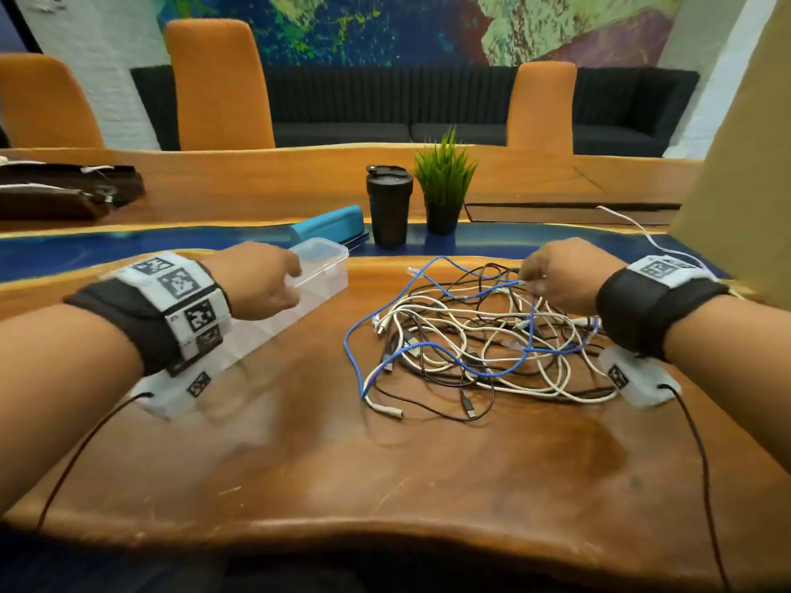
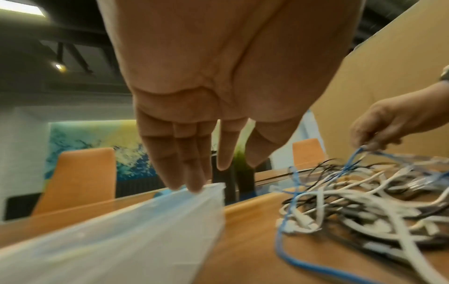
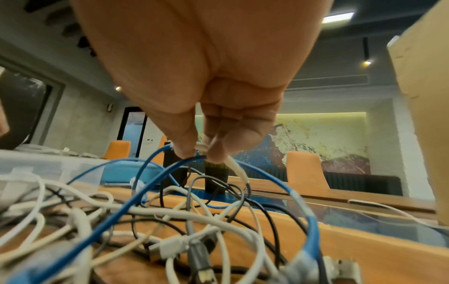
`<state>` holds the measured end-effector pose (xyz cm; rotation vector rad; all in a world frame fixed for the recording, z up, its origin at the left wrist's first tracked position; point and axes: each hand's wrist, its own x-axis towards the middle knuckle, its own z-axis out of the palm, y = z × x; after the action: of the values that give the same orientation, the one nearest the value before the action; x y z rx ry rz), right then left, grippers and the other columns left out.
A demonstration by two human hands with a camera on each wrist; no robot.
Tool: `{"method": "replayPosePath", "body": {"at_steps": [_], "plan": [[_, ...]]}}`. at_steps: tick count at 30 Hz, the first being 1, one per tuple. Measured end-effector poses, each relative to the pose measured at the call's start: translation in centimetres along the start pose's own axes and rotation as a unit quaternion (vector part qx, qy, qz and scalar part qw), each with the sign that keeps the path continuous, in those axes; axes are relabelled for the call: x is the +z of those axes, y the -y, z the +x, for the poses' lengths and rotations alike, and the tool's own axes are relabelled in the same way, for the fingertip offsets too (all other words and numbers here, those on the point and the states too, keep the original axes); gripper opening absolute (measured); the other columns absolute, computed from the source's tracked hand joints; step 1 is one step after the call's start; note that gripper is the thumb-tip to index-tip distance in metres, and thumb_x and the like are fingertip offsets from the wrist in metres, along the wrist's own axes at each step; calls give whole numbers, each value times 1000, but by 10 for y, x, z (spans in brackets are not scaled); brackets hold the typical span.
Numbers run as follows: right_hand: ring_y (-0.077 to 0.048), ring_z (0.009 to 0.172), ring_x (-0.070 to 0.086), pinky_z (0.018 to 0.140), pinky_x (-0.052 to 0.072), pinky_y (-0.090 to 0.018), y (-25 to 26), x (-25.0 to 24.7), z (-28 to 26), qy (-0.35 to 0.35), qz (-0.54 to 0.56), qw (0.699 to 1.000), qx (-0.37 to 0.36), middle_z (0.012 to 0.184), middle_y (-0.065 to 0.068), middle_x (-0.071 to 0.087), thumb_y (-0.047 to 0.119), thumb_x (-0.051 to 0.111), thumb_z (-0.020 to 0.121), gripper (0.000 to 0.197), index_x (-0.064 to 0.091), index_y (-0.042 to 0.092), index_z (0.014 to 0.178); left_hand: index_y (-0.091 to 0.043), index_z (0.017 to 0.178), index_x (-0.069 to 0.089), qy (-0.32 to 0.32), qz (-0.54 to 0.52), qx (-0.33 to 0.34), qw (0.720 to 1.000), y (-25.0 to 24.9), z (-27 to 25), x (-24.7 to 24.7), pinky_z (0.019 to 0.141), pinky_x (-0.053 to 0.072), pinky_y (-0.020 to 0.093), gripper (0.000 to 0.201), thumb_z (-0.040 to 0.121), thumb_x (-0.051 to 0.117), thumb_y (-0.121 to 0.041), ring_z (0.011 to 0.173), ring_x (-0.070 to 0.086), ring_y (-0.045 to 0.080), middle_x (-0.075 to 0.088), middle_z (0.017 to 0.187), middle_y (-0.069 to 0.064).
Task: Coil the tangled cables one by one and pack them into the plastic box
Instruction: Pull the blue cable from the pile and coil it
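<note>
A tangle of white, black and blue cables (image 1: 466, 348) lies on the wooden table (image 1: 385, 464), right of centre. My right hand (image 1: 530, 284) reaches over its far side. In the right wrist view, the right hand (image 3: 199, 153) pinches a loop of the blue cable (image 3: 155, 184) together with a thin white cable (image 3: 237, 169) between thumb and finger. The clear plastic box (image 1: 329, 271) lies lengthwise at the left, its lid on. My left hand (image 1: 293, 286) hovers over it with straight fingers (image 2: 192, 180), whose tips touch the box (image 2: 136, 226) at its far end.
Behind the box stand a teal case (image 1: 327, 224), a black tumbler (image 1: 388, 207) and a small potted plant (image 1: 443, 186). A dark bag (image 1: 64, 190) lies far left. A cardboard sheet (image 1: 736, 164) rises at the right edge. Orange chairs (image 1: 218, 87) line the far side.
</note>
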<state>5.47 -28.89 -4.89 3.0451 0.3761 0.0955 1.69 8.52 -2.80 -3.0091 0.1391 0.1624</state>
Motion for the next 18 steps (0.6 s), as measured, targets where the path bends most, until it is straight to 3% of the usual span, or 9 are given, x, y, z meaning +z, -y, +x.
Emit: {"method": "replayPosePath", "body": {"at_steps": [1,3,5,7,9,11,13,15,18], "plan": [[-24,102,62,89,51,-34,-1,-2,-2,-14,22,1000,5,108,0,71,24,57,95,21,73,22,109,-14,118,66,9,-46,0,999,-14,1,1,84,52,33,32,95,51,-29,103,66,26,71,114,7],[-25,104,62,91,49,-34,-2,-5,-5,-36,46,998,6,112,-3,71,24,58,95,22,72,20,112,-2,98,67,104,-168,-21,980,-41,5,13,73,57,34,29,95,51,-26,81,72,28,75,97,16],[-26,105,61,91,48,-33,-2,-6,-8,-43,48,998,6,113,-5,70,23,58,96,23,72,19,114,1,93,61,182,-241,-45,952,-61,11,30,66,58,36,31,95,55,-30,67,70,32,75,91,23],[-25,105,61,90,46,-32,-2,-4,-10,-38,47,998,7,114,-4,70,24,58,96,24,71,19,115,-1,87,58,200,-257,-78,942,-74,17,45,52,56,29,29,91,60,-29,49,64,27,70,74,19],[-23,105,61,88,44,-30,-2,1,-12,-39,52,998,3,114,-3,70,24,59,95,23,72,19,113,-4,77,53,216,-286,-98,929,-83,22,54,41,45,20,23,87,67,-20,37,49,19,54,59,12],[-22,105,60,88,43,-30,-3,5,-11,-43,58,997,-5,114,-2,70,24,60,95,22,73,18,112,-7,70,51,243,-307,-105,914,-86,27,57,39,39,18,26,83,74,-11,35,41,16,45,57,9],[-21,103,60,87,43,-30,-5,8,-7,-37,62,997,-14,114,-2,70,25,61,95,22,73,18,112,-6,71,52,252,-333,-124,900,-82,30,59,38,39,17,23,86,70,-5,33,42,15,47,57,9],[-21,102,60,86,45,-30,-8,7,0,-29,63,997,-27,113,-1,70,26,61,95,22,73,19,112,-3,81,59,246,-336,-142,898,-76,36,63,42,45,19,12,90,61,-10,39,53,17,58,60,9],[-19,94,59,79,41,-27,-12,-2,10,-45,56,996,-48,111,-3,71,26,62,94,21,74,19,111,-1,87,66,224,-357,-158,893,-64,39,60,49,51,22,21,90,53,-17,53,65,17,71,72,10]]}}
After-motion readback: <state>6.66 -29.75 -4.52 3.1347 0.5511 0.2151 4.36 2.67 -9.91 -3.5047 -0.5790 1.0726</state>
